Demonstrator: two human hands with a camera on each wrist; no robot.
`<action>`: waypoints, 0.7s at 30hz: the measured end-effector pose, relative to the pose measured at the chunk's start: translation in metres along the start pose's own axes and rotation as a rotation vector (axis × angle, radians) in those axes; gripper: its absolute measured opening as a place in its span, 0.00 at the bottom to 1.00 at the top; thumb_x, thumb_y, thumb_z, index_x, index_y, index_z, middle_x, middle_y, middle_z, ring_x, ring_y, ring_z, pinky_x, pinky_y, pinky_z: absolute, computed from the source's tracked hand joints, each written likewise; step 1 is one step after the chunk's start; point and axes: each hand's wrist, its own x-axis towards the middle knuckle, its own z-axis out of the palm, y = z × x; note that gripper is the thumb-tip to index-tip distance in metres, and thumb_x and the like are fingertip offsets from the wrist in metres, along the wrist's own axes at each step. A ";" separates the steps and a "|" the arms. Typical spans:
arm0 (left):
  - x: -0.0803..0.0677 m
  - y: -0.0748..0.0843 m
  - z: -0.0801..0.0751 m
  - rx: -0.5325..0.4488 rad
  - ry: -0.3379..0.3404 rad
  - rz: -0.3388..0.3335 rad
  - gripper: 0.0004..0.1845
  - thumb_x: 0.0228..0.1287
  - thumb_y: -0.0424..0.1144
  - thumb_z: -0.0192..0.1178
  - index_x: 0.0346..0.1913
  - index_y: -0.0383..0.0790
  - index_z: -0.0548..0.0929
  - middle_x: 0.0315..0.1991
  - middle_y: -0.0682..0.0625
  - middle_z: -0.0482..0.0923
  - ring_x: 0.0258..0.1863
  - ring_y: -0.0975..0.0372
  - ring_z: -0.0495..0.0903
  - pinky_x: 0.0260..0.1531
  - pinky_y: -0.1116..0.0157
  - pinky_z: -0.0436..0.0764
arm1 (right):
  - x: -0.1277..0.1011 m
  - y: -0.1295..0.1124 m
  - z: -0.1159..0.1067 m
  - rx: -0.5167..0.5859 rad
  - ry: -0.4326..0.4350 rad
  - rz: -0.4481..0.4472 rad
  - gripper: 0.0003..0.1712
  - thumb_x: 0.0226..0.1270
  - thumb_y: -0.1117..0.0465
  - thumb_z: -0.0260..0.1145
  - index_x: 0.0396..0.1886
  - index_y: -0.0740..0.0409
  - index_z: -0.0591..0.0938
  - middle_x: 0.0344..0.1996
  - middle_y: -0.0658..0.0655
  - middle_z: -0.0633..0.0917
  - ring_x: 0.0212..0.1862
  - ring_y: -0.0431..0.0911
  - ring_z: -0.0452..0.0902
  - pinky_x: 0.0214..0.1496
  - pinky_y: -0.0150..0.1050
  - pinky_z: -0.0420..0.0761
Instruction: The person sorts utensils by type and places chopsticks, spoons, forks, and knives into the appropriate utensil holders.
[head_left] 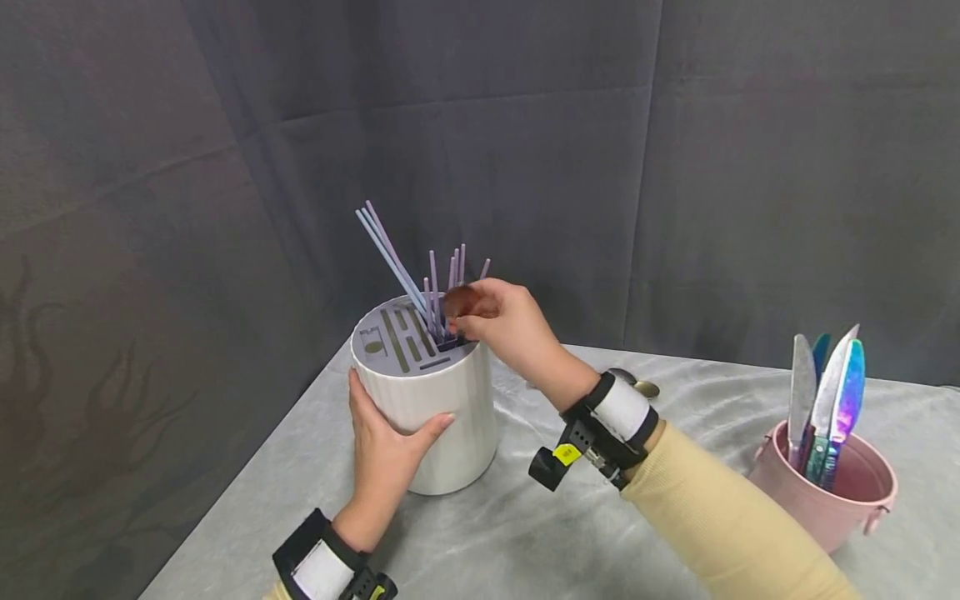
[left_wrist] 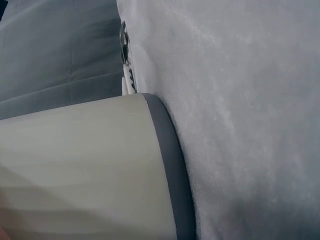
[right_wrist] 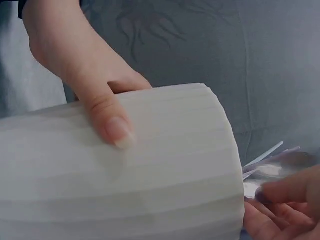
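Note:
A white ribbed utensil holder [head_left: 457, 417] with a slotted grey lid [head_left: 382, 354] stands on the cloth-covered table. My left hand [head_left: 382, 446] grips its near left side, thumb across the front wall and fingers round the side. Several thin purple and blue chopsticks [head_left: 390, 254] stick up from the back of the lid. Over the lid's right rear edge, my right hand [head_left: 510, 321] pinches a shiny reddish-brown spoon [head_left: 461, 302], its rounded bowl upward and its lower part hidden by the fingers. The right wrist view shows the left thumb [right_wrist: 117, 130] on the holder's wall.
On the right stands a pink bucket [head_left: 840, 517] with several knives [head_left: 825, 408], blades up. Behind my right wrist, spoons [head_left: 645, 389] lie on the grey table cloth [head_left: 555, 533]. Dark grey curtains [head_left: 787, 208] hang behind and to the left of the table.

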 end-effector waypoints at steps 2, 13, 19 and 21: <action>0.000 0.001 -0.001 0.003 -0.006 -0.012 0.71 0.41 0.57 0.78 0.74 0.30 0.38 0.74 0.31 0.43 0.72 0.43 0.47 0.67 0.43 0.53 | 0.000 -0.002 -0.001 -0.020 -0.008 0.008 0.14 0.64 0.72 0.65 0.49 0.66 0.80 0.42 0.61 0.85 0.46 0.50 0.82 0.52 0.42 0.80; -0.001 0.004 0.000 0.005 -0.021 -0.007 0.70 0.41 0.46 0.80 0.75 0.32 0.37 0.74 0.32 0.41 0.73 0.44 0.45 0.67 0.44 0.52 | -0.006 -0.003 0.003 -0.240 -0.028 -0.156 0.13 0.63 0.77 0.61 0.47 0.68 0.81 0.45 0.62 0.84 0.47 0.52 0.81 0.52 0.40 0.80; -0.001 0.004 0.003 -0.018 -0.006 0.000 0.70 0.40 0.53 0.79 0.75 0.31 0.39 0.74 0.31 0.43 0.73 0.44 0.47 0.67 0.45 0.52 | -0.013 0.009 -0.013 -0.111 -0.021 -0.150 0.17 0.64 0.77 0.60 0.53 0.69 0.79 0.48 0.63 0.83 0.51 0.53 0.80 0.55 0.43 0.78; -0.001 0.004 0.003 -0.024 -0.001 0.004 0.70 0.40 0.54 0.79 0.75 0.31 0.39 0.73 0.31 0.44 0.72 0.44 0.48 0.67 0.45 0.53 | -0.015 0.019 -0.023 -0.074 0.020 -0.111 0.16 0.65 0.76 0.61 0.52 0.69 0.79 0.48 0.64 0.83 0.51 0.53 0.80 0.54 0.44 0.78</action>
